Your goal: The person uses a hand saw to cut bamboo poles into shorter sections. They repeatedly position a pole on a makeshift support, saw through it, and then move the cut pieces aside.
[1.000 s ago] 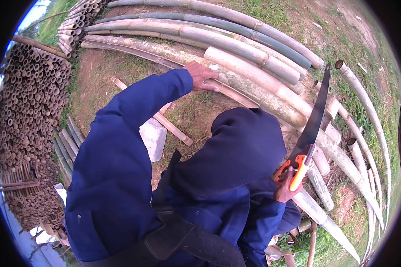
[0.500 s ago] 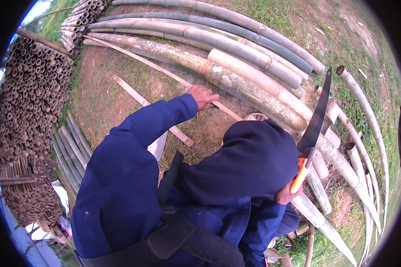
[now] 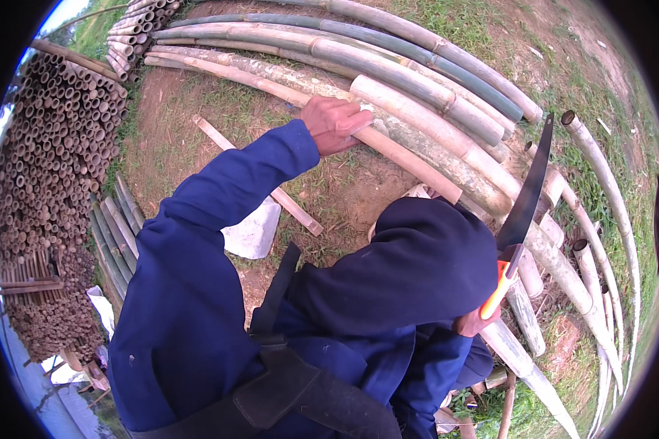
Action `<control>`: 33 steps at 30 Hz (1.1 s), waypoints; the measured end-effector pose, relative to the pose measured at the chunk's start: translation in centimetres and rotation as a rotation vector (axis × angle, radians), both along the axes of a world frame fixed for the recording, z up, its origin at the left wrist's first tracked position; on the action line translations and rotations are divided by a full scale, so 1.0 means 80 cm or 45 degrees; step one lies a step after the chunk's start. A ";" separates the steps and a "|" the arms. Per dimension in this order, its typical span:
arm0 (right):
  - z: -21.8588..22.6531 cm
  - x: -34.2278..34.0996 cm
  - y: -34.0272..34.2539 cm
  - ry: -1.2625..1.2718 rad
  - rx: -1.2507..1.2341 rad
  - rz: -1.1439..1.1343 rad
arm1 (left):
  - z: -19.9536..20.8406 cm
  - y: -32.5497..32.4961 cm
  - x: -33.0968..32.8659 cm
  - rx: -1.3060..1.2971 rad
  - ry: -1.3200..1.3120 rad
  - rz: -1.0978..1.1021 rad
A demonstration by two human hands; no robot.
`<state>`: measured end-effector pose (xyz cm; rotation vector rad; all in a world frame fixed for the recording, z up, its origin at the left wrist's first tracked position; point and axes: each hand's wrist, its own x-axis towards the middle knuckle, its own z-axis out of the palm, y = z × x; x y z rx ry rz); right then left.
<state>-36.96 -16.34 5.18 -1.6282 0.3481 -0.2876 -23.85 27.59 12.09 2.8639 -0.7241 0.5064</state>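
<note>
the bamboo strip (image 3: 411, 164) has shifted rightward, left hand (image 3: 337, 126) clasped round it at upper centre, open ground (image 3: 348, 192) below its edge, right hand (image 3: 474, 323) gripping the saw (image 3: 526, 199) at centre right.

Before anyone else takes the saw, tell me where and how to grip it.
Likely by the orange handle, from its near end, where the right hand holds it: the long dark blade narrows as it reaches away from there.

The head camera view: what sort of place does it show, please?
Probably an outdoor bamboo work yard: a large stack of cut bamboo stands at the left, long bamboo poles lie on grassy ground, and the right hand holds a saw.
</note>
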 end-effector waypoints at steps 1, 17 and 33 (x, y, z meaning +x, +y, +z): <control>-0.006 -0.002 -0.007 -0.009 -0.002 0.004 | 0.011 0.005 0.013 0.005 0.044 0.006; 0.004 0.006 0.001 -0.036 -0.011 0.031 | 0.036 -0.124 0.028 0.314 0.780 0.031; -0.005 0.010 -0.001 0.119 -0.058 0.048 | -0.227 -0.096 0.051 0.169 0.507 -0.266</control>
